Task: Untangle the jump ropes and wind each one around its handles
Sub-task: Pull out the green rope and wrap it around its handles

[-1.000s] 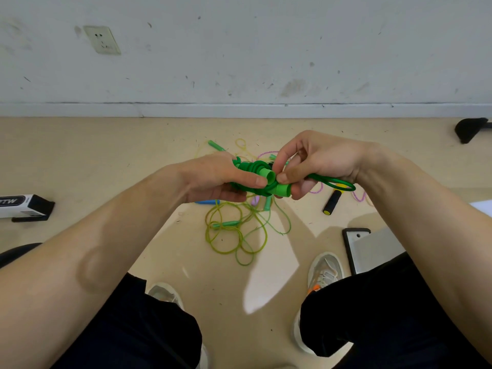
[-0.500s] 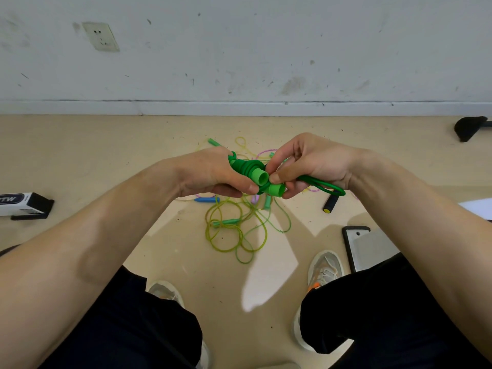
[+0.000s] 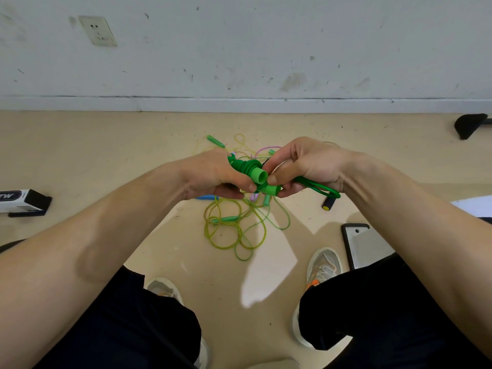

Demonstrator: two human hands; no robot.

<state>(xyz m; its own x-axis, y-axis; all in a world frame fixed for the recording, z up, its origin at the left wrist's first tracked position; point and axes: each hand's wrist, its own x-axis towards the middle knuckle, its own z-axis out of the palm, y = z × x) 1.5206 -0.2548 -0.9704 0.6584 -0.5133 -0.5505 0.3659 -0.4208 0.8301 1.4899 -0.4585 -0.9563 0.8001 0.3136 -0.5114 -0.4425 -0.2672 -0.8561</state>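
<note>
I hold a green jump rope between both hands above the floor. Its two green handles (image 3: 259, 178) lie side by side with rope coiled around them. My left hand (image 3: 213, 174) grips the wound bundle from the left. My right hand (image 3: 300, 166) pinches the handle ends and holds a loose green rope loop (image 3: 323, 189) that sticks out under its palm. On the floor below lies a tangle of yellow-green rope (image 3: 234, 227) with small green handles, mixed with a pink rope (image 3: 266, 149) farther back.
A black handle with a yellow end (image 3: 328, 203) lies on the floor right of the tangle, a blue handle (image 3: 206, 197) under my left hand. A phone (image 3: 364, 245) lies by my right knee, a boxed item (image 3: 22, 202) at far left. My shoes and knees fill the foreground.
Both hands shifted slightly up and to the left with the green bundle. The loose loop under my right hand has grown shorter.
</note>
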